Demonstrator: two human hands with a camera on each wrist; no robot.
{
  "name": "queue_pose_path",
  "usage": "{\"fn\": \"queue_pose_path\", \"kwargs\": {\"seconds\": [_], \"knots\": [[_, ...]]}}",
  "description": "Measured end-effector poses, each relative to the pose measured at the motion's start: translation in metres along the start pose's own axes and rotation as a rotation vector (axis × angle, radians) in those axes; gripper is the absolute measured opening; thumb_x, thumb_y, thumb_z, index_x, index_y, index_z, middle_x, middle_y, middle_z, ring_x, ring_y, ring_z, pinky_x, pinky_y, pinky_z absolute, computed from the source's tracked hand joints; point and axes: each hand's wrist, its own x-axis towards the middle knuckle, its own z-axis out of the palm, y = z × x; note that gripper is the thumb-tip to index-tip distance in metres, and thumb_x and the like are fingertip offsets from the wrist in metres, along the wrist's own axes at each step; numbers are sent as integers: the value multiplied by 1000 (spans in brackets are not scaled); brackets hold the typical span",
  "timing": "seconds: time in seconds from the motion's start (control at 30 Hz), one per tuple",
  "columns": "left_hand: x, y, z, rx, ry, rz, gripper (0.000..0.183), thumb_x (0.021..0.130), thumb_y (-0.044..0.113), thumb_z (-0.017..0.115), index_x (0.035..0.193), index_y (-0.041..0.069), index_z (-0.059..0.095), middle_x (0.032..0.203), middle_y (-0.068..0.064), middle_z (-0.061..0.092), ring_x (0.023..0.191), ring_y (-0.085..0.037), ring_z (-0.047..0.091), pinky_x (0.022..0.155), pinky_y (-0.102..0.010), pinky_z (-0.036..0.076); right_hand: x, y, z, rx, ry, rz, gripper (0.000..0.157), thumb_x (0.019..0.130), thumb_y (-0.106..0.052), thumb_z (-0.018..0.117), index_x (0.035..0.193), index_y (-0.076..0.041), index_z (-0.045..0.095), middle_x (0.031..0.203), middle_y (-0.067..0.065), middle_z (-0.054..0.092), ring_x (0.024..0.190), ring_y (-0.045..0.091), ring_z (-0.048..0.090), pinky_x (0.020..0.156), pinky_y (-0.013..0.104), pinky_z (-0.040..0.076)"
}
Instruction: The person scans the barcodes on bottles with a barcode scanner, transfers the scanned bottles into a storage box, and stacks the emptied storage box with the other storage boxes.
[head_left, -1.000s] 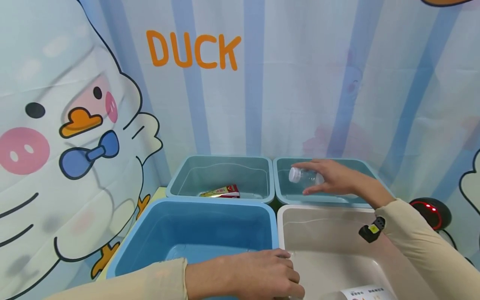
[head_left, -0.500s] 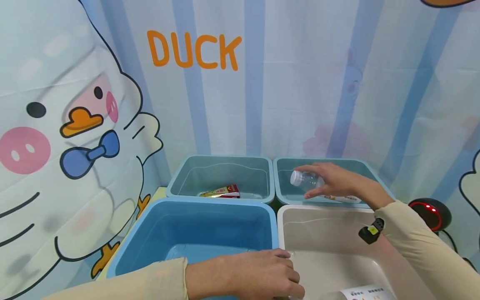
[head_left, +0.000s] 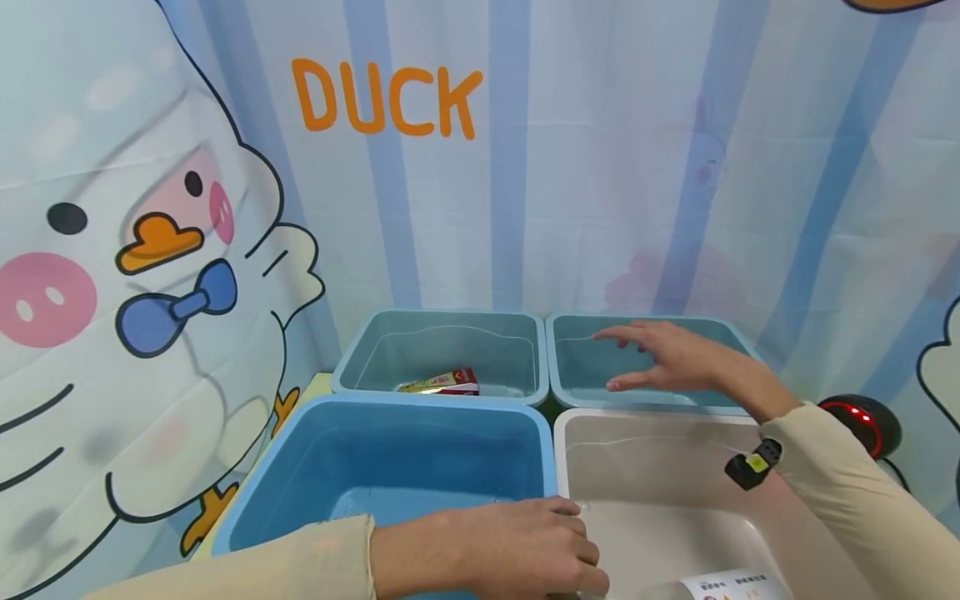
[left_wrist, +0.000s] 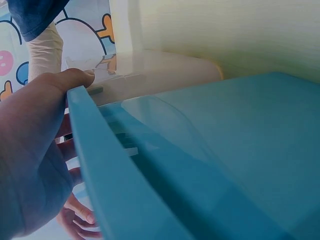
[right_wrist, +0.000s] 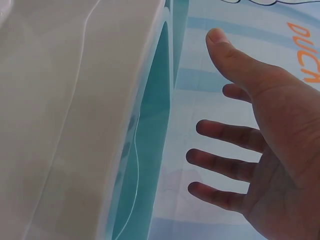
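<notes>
My left hand (head_left: 517, 546) lies across the edge between the blue bin (head_left: 442, 402) and the beige bin (head_left: 652, 417). In the left wrist view its thumb and fingers (left_wrist: 75, 77) grip the blue bin's rim (left_wrist: 107, 165) from both sides. Over the back right teal bin (head_left: 581, 379), my right hand (head_left: 678, 358) hovers with fingers spread and thumb apart, holding nothing. The right wrist view also shows that hand (right_wrist: 280, 135) with its palm bare. Most of that bin's floor is hidden behind its front wall and my hand.
A red and yellow box (head_left: 450, 382) lies in the back left teal bin (head_left: 360, 350). A white printed label (head_left: 735, 586) shows low in the beige bin. A black round device with red lights (head_left: 862, 425) stands to the right. A printed duck curtain (head_left: 600, 167) hangs behind.
The clear white-capped bottle has left my right hand and is out of sight; the hand's fingers have spread, and it is still over the back right bin. My left hand has stayed put.
</notes>
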Motion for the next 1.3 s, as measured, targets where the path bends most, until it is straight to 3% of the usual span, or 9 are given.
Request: {"fn": "queue_pose_path", "kwargs": {"seconds": [0.37, 0.7, 0.97, 1.13, 1.3], "knots": [[-1, 0, 0, -4, -2, -1, 44, 100, 44, 66, 142, 29, 63, 132, 19, 65, 122, 6, 54, 118, -23, 25, -15, -21, -2, -37, -19, -50, 78, 89, -63, 74, 150, -18, 55, 132, 7, 63, 117, 29, 63, 91, 55, 55], [-1, 2, 0, 14, 4, -1, 48, 99, 46, 67, 143, 29, 63, 133, 19, 65, 122, 5, 54, 118, -23, 26, -30, -47, 2, 2, -102, -160, 78, 90, -69, 68, 149, -20, 55, 136, -1, 62, 110, 18, 64, 86, 44, 56], [-2, 1, 1, 2, 9, 4, 43, 101, 45, 65, 141, 29, 64, 133, 19, 64, 122, 6, 54, 119, -24, 25, -40, -62, 16, 89, -257, -198, 71, 88, -64, 74, 144, -22, 60, 123, -8, 65, 103, 15, 64, 80, 38, 55], [-1, 0, 0, -6, 0, 2, 43, 101, 43, 65, 142, 29, 64, 133, 19, 64, 123, 6, 54, 118, -23, 26, -42, -64, 31, 138, -377, -165, 63, 84, -66, 77, 135, -31, 63, 121, -17, 64, 101, 6, 61, 83, 36, 55], [-1, 0, -1, -13, -5, -6, 43, 102, 43, 64, 143, 29, 63, 134, 18, 64, 124, 5, 54, 119, -24, 26, -43, -62, 47, 192, -478, -131, 52, 83, -53, 85, 127, -33, 66, 112, -19, 64, 95, 4, 59, 78, 31, 54]]}}
